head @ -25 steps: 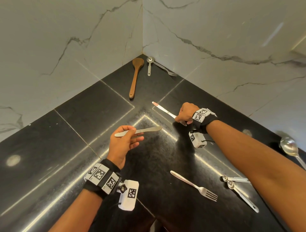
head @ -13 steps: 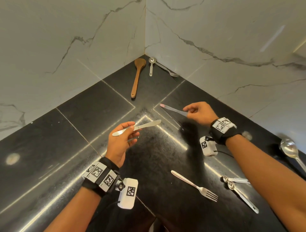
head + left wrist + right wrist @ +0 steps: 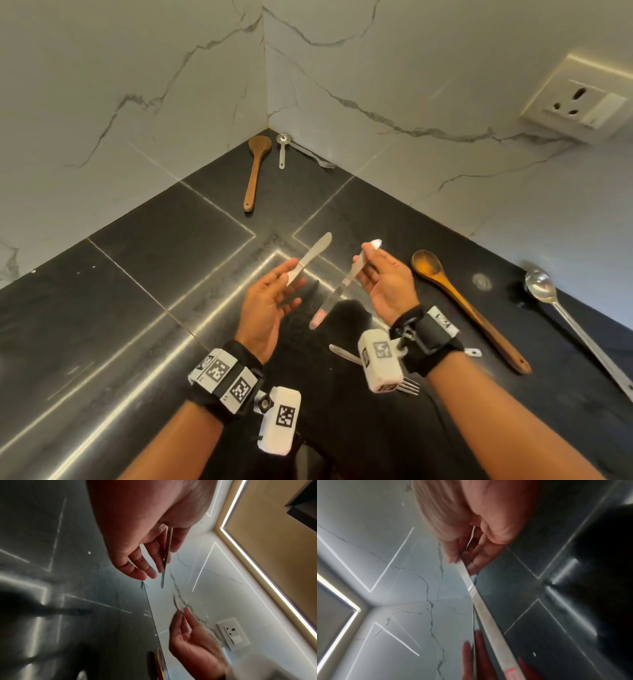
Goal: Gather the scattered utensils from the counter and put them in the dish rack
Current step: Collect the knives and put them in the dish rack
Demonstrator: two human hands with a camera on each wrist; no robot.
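Forks point(image 3: 409, 386), spoons point(image 3: 540, 287) and wooden spatulas point(image 3: 255, 171) lie scattered around both knife-holding hands point(image 3: 263, 305).

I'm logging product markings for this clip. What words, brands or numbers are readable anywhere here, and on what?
No text can be read.
Wristbands: square black-and-white code tags, no letters.
Right wristband: a white label with dark marks, too small and tilted to read.
Knife in the right hand: a pink mark at the blade tip, too blurred to read.
Wall socket: no lettering shows.

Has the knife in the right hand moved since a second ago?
Yes. The knife was lifted toward the person, away from the corner's wooden spatula; its blade tip now points back, held in the right hand.
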